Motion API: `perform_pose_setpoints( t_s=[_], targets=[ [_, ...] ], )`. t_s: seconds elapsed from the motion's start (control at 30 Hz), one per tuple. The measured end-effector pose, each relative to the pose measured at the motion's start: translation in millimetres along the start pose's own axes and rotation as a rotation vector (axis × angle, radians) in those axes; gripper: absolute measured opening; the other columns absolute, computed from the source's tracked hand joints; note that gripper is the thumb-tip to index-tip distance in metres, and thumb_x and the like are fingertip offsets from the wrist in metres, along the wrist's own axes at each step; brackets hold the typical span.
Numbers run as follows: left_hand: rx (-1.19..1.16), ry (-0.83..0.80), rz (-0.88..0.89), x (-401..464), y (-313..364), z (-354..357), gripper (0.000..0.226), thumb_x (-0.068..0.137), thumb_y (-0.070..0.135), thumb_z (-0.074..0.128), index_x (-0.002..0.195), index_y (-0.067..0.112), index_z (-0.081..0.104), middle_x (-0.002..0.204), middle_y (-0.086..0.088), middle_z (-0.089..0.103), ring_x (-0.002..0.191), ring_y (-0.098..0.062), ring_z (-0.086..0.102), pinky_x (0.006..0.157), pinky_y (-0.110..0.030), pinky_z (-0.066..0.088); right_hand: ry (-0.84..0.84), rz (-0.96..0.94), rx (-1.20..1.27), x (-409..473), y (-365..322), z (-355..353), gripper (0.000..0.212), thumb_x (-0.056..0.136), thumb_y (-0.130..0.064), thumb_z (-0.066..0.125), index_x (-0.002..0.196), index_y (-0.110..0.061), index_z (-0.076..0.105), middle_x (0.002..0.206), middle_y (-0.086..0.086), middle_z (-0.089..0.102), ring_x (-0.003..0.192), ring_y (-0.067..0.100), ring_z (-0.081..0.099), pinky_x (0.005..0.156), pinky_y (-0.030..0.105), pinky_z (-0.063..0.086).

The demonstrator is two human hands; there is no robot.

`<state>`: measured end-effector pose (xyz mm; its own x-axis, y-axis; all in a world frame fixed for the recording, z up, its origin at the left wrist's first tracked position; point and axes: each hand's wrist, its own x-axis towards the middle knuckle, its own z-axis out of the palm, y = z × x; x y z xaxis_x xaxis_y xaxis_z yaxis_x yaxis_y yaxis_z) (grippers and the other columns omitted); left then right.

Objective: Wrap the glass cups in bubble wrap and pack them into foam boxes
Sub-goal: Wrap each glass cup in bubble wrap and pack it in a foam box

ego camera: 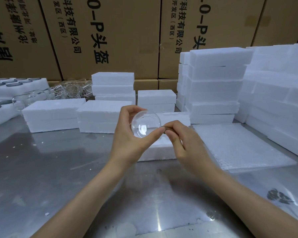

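My left hand [127, 134] grips a clear round glass cup [145, 124] between thumb and fingers, held above the metal table with its opening turned toward me. My right hand [182, 140] pinches something small and dark at the cup's right rim; what it is I cannot tell. A white foam box [162, 152] lies on the table right under both hands. A sheet of bubble wrap [239, 146] is spread flat to the right of it. More glass cups [67, 90] stand in a cluster at the back left.
Closed foam boxes [53, 115] sit in low stacks behind the hands, and tall stacks [213, 86] fill the right side. A foam tray with round holes [5, 93] is at far left. Cardboard cartons [110, 35] wall off the back. The steel table [58, 177] reaches toward me.
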<state>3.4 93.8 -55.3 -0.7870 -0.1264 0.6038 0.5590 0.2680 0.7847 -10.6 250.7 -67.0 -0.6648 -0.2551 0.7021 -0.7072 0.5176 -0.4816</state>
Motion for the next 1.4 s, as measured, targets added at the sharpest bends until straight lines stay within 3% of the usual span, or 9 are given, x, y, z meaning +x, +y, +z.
perform_pose_setpoints(
  t_s=[0.2,0.43,0.57,0.63,0.77,0.87,1.03,1.23,1.4],
  targets=[
    [-0.061,0.168,-0.099,1,1,6,0.025,0.082,0.033,0.071,0.086,0.03,0.047,0.089,0.011,0.059,0.083,0.005,0.056,0.071,-0.005,0.041,-0.031,-0.127,-0.184,-1,-3,4,0.021,0.092,-0.018,0.048,0.096,-0.01,0.067,0.091,-0.004,0.069,0.078,0.016,0.059,0.069,0.029,0.042],
    [-0.167,0.13,-0.12,3,2,5,0.009,0.097,0.03,0.053,0.089,0.026,0.055,0.092,0.015,0.062,0.092,0.002,0.056,0.079,-0.009,0.04,-0.012,-0.075,-0.11,-1,0,4,0.024,0.093,-0.021,0.044,0.097,-0.011,0.065,0.089,-0.01,0.066,0.079,0.011,0.058,0.073,0.031,0.043],
    [-0.218,-0.066,-0.097,2,4,1,0.041,0.084,0.048,0.054,0.12,0.028,0.058,0.119,0.023,0.061,0.116,0.009,0.051,0.088,-0.004,0.039,0.021,0.107,0.135,1,-1,-2,0.025,0.094,-0.028,0.04,0.092,-0.017,0.063,0.083,-0.016,0.067,0.082,0.006,0.062,0.072,0.027,0.048],
    [-0.129,-0.172,-0.042,0,1,-1,0.064,0.078,0.048,0.062,0.137,0.033,0.043,0.136,0.017,0.052,0.127,0.008,0.042,0.101,-0.011,0.037,0.032,0.14,0.235,4,-2,-5,0.023,0.097,-0.024,0.04,0.087,-0.019,0.061,0.075,-0.027,0.063,0.077,-0.005,0.058,0.067,0.01,0.04],
    [0.1,-0.253,0.033,0,-4,-4,0.091,0.077,0.033,0.076,0.148,0.04,0.021,0.147,0.017,0.041,0.132,0.004,0.04,0.104,-0.009,0.033,0.003,0.249,0.398,9,-2,-12,0.036,0.103,-0.019,0.035,0.079,-0.016,0.062,0.051,-0.016,0.047,0.052,0.002,0.04,0.056,0.011,0.033],
    [0.131,-0.149,0.034,1,-7,-2,0.085,0.074,0.029,0.081,0.145,0.033,0.036,0.127,0.013,0.059,0.113,0.003,0.056,0.096,-0.011,0.043,0.016,0.302,0.415,11,-1,-15,0.039,0.102,-0.029,0.036,0.077,-0.017,0.063,0.051,-0.01,0.041,0.051,0.006,0.039,0.055,0.017,0.035],
    [0.166,0.006,-0.011,-4,-11,5,0.082,0.061,0.059,0.076,0.135,0.034,0.051,0.102,0.02,0.067,0.09,0.002,0.064,0.083,-0.017,0.052,0.066,0.247,0.334,9,0,-10,0.003,0.094,-0.023,0.057,0.097,-0.021,0.057,0.078,-0.018,0.063,0.074,0.0,0.059,0.065,0.022,0.045],
    [0.295,0.045,0.106,-5,-7,8,0.082,0.071,0.067,0.068,0.142,0.042,0.036,0.123,0.021,0.045,0.117,0.009,0.045,0.089,0.002,0.033,0.022,0.308,0.384,9,2,-8,0.016,0.095,-0.024,0.054,0.088,-0.011,0.06,0.05,-0.015,0.046,0.05,0.005,0.042,0.052,0.018,0.037],
    [0.159,0.076,0.153,-8,-4,10,0.049,0.075,0.05,0.074,0.12,0.04,0.056,0.125,0.024,0.059,0.119,0.009,0.051,0.097,-0.005,0.035,-0.038,0.334,0.437,8,-1,-5,0.019,0.096,-0.024,0.052,0.084,-0.01,0.058,0.046,-0.014,0.043,0.044,0.007,0.041,0.048,0.016,0.035]
  ],
)
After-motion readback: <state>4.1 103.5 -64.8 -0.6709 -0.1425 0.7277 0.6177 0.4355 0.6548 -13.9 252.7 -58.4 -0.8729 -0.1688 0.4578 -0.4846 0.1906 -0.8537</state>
